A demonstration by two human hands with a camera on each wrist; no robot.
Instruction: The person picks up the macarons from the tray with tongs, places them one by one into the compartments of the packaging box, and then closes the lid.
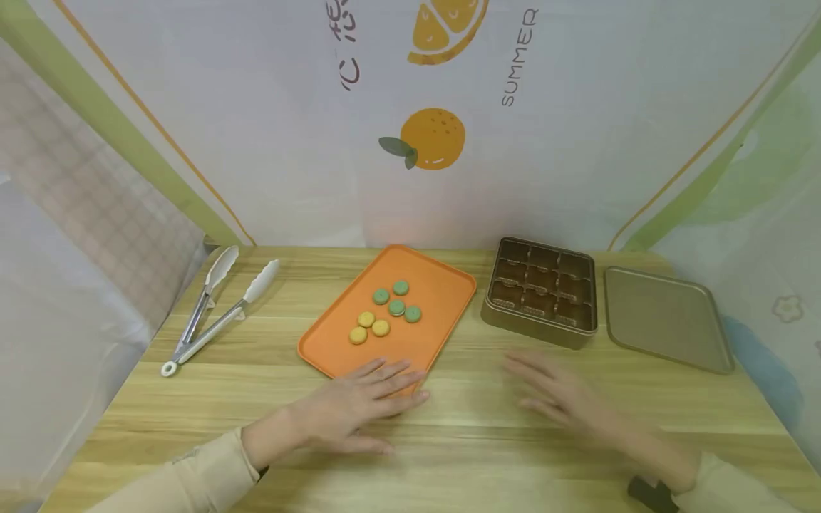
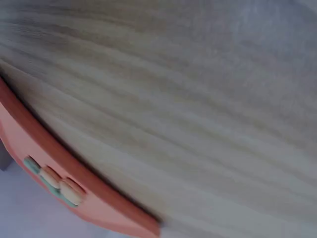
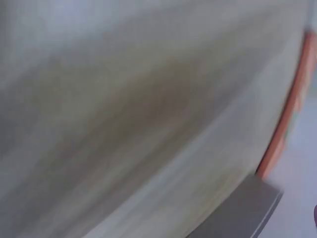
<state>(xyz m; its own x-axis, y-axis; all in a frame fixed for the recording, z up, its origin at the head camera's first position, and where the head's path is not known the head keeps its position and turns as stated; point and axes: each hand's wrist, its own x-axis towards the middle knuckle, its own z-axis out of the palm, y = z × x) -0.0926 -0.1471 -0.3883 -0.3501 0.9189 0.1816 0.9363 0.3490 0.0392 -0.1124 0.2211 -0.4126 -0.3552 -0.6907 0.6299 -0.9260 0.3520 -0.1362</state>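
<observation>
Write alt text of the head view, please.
A person's left hand partly covers the near corner of an orange tray holding four green macarons and three yellow ones; the blurred right hand is before a brown nine-compartment box. Tongs lie at left and a flat lid or tray at right on a wooden table.

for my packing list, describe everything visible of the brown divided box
The brown divided box has metal-looking walls, rounded corners, an open top and nine darker compartments, three by three, none visibly filled. It stands upright, slightly turned, on the wooden table, between the orange tray and olive tray, apart from both.
</observation>
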